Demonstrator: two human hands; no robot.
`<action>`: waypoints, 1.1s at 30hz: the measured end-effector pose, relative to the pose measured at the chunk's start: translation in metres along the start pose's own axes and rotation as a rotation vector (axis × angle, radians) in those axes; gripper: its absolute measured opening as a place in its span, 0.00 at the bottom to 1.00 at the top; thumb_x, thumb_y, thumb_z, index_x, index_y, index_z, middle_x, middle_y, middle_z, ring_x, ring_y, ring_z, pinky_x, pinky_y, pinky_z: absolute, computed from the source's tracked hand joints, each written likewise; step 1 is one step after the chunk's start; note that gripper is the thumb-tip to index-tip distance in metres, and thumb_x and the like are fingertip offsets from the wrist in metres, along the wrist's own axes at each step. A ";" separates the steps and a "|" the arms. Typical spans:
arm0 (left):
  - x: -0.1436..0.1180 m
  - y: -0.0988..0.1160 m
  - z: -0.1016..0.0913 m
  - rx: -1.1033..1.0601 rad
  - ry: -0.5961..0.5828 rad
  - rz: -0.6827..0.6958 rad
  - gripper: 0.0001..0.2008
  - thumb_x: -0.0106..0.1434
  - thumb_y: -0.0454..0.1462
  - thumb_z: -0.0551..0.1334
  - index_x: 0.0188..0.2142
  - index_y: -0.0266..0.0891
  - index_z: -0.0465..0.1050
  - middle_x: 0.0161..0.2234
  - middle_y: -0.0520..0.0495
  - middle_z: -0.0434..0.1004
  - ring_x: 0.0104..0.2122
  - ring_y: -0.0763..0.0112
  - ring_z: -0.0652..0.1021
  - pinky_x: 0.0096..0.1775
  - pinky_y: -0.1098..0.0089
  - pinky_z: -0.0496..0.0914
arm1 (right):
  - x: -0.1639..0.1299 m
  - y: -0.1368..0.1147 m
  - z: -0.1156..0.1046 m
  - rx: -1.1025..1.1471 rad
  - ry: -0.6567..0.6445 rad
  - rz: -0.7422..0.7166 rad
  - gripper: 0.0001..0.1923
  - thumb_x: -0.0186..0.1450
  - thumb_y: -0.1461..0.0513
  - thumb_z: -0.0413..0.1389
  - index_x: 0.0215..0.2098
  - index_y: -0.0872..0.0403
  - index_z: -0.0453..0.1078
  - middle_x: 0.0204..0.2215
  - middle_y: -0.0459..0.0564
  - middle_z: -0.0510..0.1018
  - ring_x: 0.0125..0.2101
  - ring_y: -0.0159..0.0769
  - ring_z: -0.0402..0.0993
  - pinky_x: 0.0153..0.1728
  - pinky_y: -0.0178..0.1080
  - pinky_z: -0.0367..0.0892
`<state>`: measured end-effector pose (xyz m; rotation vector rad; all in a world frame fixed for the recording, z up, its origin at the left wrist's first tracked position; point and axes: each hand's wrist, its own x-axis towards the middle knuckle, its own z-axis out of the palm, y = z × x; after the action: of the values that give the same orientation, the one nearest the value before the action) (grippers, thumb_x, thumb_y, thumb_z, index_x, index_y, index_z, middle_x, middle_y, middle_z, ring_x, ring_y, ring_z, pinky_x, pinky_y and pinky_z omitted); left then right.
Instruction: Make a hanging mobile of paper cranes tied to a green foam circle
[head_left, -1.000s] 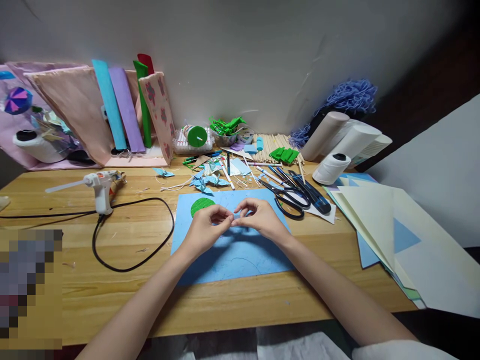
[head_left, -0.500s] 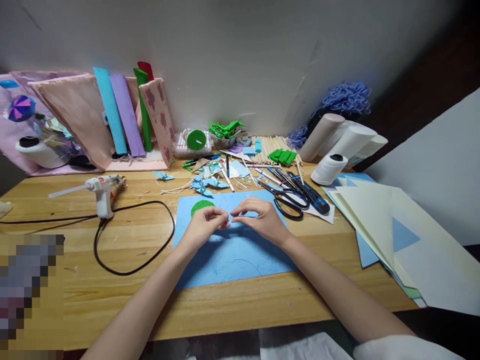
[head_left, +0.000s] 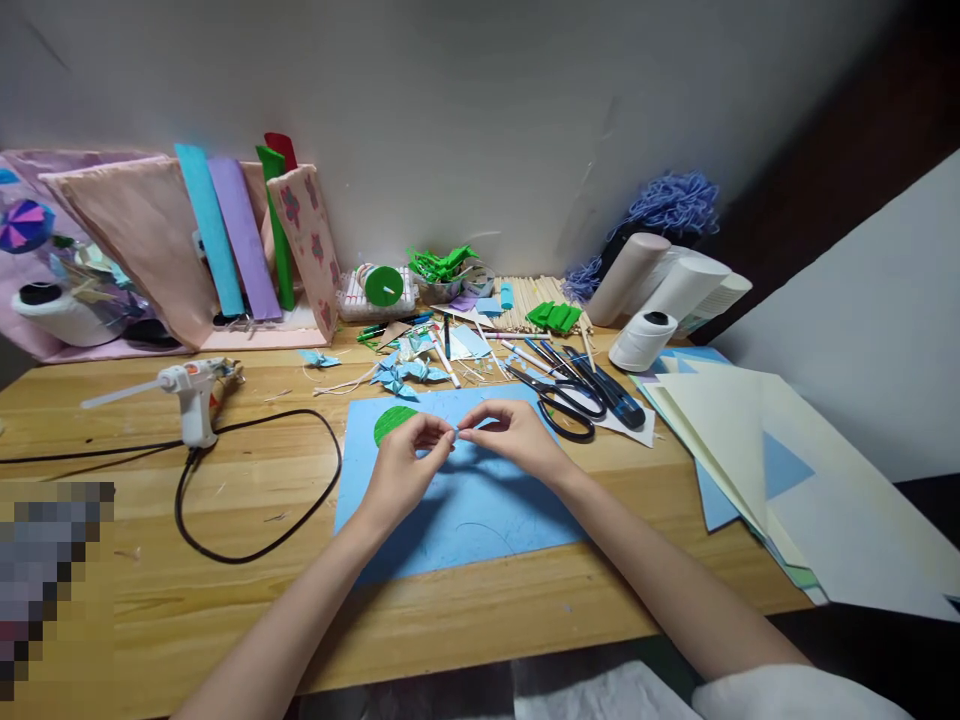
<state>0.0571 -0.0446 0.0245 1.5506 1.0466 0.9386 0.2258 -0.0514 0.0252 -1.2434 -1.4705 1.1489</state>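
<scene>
Hands drifted slightly toward 12 o'clock since earlier frames. Left hand (head_left: 405,462) and right hand (head_left: 510,440) together, fingertips pinching tiny blue scrap (head_left: 455,433) over blue sheet (head_left: 480,510), likely for steadiness; scissors (head_left: 566,405) at 2 o'clock.

glue gun (head_left: 184,385), scissors (head_left: 559,400) — thread spool (head_left: 640,340)
</scene>
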 end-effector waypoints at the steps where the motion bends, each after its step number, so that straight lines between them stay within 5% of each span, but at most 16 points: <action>1: 0.001 0.001 0.002 -0.003 0.011 0.007 0.11 0.54 0.43 0.61 0.31 0.37 0.71 0.29 0.47 0.76 0.29 0.70 0.76 0.35 0.71 0.69 | 0.001 -0.001 -0.002 0.002 0.019 0.001 0.11 0.51 0.57 0.62 0.29 0.56 0.74 0.28 0.49 0.78 0.30 0.34 0.75 0.32 0.37 0.71; 15: 0.062 0.021 0.044 -0.055 -0.116 -0.064 0.13 0.51 0.44 0.64 0.27 0.35 0.71 0.26 0.48 0.75 0.28 0.71 0.75 0.33 0.72 0.68 | 0.013 -0.002 -0.067 -0.068 0.113 0.001 0.13 0.53 0.56 0.61 0.33 0.57 0.72 0.32 0.51 0.78 0.35 0.37 0.74 0.37 0.38 0.69; 17: 0.073 0.024 0.049 -0.086 -0.076 -0.067 0.13 0.49 0.44 0.64 0.27 0.35 0.70 0.24 0.49 0.74 0.27 0.71 0.74 0.32 0.72 0.67 | 0.010 -0.004 -0.083 -0.237 0.139 0.021 0.12 0.57 0.58 0.57 0.37 0.56 0.71 0.36 0.52 0.77 0.37 0.37 0.74 0.39 0.39 0.68; 20: 0.091 0.028 0.056 -0.137 0.030 -0.117 0.14 0.47 0.44 0.65 0.26 0.35 0.70 0.23 0.49 0.73 0.27 0.72 0.73 0.31 0.72 0.66 | -0.003 -0.011 -0.107 -0.781 0.225 0.193 0.11 0.59 0.61 0.55 0.40 0.57 0.68 0.41 0.58 0.74 0.40 0.43 0.72 0.41 0.43 0.64; 24: 0.111 0.032 0.062 -0.206 0.076 -0.254 0.13 0.44 0.42 0.66 0.25 0.35 0.71 0.23 0.50 0.73 0.27 0.72 0.73 0.31 0.73 0.64 | -0.015 -0.010 -0.118 -1.153 0.102 0.424 0.09 0.56 0.65 0.56 0.35 0.60 0.66 0.38 0.61 0.73 0.41 0.48 0.70 0.37 0.40 0.62; 30: 0.131 0.030 0.071 -0.251 0.068 -0.286 0.11 0.42 0.39 0.67 0.24 0.34 0.72 0.22 0.51 0.71 0.25 0.76 0.70 0.29 0.75 0.60 | -0.011 0.005 -0.111 -1.073 0.148 0.395 0.06 0.54 0.64 0.53 0.31 0.56 0.62 0.31 0.55 0.74 0.34 0.44 0.72 0.32 0.38 0.59; 33: 0.135 0.028 0.073 -0.275 0.066 -0.308 0.12 0.43 0.41 0.67 0.24 0.34 0.72 0.19 0.54 0.67 0.21 0.80 0.65 0.25 0.76 0.57 | -0.013 0.005 -0.115 -0.762 0.197 0.432 0.08 0.56 0.58 0.53 0.28 0.54 0.58 0.24 0.48 0.71 0.27 0.39 0.69 0.27 0.37 0.59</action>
<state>0.1737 0.0567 0.0459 1.1025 1.1137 0.8811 0.3406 -0.0508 0.0420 -2.2116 -1.5825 0.6872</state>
